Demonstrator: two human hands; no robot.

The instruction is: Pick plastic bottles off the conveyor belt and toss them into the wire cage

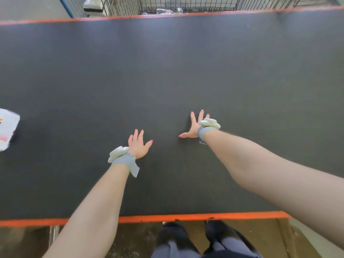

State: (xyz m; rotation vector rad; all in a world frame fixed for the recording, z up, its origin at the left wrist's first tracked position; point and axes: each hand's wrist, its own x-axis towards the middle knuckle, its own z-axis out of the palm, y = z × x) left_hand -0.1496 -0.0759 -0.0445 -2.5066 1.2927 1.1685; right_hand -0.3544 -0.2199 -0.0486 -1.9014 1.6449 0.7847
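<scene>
Left hand point(138, 144) spread wide, fingers straight, nothing held, right hand point(194, 128) likewise splayed and empty, both stretched out across dark conveyor belt point(167, 71), blurred white object point(7, 127) seen at belt's left edge, clear bottles point(167, 11) seen inside wire cage point(204, 4) beyond belt's far side

The head camera looks steeply down, wide-angle, across the conveyor belt point(167, 71) toward the wire cage point(186, 4).

At nine o'clock a white item point(7, 127) is cut off by the edge. At twelve o'clock the wire cage point(204, 3) is cropped, its contents blurred.
</scene>
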